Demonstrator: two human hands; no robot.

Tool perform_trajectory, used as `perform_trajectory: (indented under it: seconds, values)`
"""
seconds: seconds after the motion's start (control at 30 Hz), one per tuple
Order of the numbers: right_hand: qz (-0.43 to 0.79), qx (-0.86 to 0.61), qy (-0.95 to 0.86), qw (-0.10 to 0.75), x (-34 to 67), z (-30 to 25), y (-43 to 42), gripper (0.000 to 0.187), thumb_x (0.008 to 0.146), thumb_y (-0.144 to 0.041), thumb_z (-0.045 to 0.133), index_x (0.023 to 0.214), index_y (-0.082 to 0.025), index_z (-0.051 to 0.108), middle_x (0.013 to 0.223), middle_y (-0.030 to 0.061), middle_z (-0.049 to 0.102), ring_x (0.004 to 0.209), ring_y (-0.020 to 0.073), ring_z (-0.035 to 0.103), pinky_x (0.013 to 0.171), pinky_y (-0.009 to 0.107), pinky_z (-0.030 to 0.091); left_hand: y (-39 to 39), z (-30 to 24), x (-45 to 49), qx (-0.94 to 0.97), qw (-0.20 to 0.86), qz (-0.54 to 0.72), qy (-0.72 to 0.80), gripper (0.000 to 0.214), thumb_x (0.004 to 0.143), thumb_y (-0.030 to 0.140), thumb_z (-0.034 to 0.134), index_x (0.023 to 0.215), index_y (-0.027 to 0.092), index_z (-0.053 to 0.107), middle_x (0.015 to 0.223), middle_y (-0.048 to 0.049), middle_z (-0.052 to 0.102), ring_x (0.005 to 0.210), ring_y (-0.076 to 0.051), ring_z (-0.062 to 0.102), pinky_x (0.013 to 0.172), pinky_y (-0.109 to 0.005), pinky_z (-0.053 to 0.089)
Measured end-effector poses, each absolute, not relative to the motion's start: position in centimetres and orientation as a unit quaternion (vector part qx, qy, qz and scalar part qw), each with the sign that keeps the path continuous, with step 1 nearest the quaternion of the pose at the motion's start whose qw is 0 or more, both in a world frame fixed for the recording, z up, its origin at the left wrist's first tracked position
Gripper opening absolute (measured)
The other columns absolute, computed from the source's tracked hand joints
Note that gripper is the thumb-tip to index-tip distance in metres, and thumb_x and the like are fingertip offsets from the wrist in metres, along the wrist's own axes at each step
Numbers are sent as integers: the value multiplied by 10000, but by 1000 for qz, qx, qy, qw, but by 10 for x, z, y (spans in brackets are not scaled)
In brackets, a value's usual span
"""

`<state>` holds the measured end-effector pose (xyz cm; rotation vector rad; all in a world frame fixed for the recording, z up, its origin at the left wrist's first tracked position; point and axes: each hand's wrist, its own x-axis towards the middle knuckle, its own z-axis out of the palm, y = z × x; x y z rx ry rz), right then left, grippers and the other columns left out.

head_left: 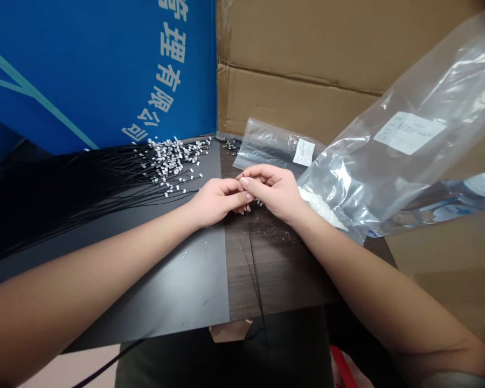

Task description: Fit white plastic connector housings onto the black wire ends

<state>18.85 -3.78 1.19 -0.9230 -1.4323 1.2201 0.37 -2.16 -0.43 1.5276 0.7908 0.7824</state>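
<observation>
My left hand [220,200] and my right hand [272,188] meet above the dark wood-grain tabletop, thumbs and fingertips pinched close together. Thin black wires [254,258] run down from between the fingers and over the table's front edge. Whatever the fingertips pinch at the top of the wires is mostly hidden. A few small white connectors [260,202] show just under my right hand. To the left of my hands lies a large bundle of black wires [76,178], its ends tipped with many small white connectors [173,159].
Behind my hands lies a labelled clear bag [267,144]. On the right, a larger clear bag [364,156] holds small white pieces [321,207], beside a water bottle [432,205]. A blue panel [105,64] and cardboard [299,43] stand behind. A grey mat [178,291] covers the table's left part.
</observation>
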Motion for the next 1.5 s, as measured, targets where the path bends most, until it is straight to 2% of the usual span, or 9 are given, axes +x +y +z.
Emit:
perform_trajectory:
  seconds: [0.43,0.73,1.07,1.33,1.5]
  values:
    - [437,-391,-623,518,191,12,-40,85,835,-346,865,858,-287,808,591,-43,604,543,154,566,562,340,552,-23,-1,5,671,572,331,336,375,886,498,828,848,134,750,748,-34,727,686,-133,662,672,-257,540]
    - [395,-387,-650,522,193,10,-42,69,865,-344,855,883,-288,819,671,-18,676,597,165,619,588,337,555,-24,-2,5,684,551,333,343,437,895,571,812,847,141,749,738,-32,713,692,-138,646,663,-258,515]
    - [331,-356,-691,535,195,4,-38,113,893,-344,833,904,-232,820,697,-16,709,597,134,620,577,292,521,-24,-1,5,702,528,331,345,471,906,614,784,844,148,744,744,-38,717,697,-154,657,665,-274,524]
    - [284,-363,-706,538,195,6,-39,89,901,-326,825,907,-239,841,790,2,767,646,131,610,603,291,502,-24,-3,6,703,516,348,344,440,912,583,779,967,146,786,749,-16,687,691,-144,624,654,-273,506]
    - [264,-360,-717,536,196,7,-40,67,912,-297,814,915,-240,849,802,-2,779,645,127,609,611,290,500,-24,-4,6,712,497,362,340,419,920,571,774,958,153,777,777,-23,709,731,-157,644,719,-294,527]
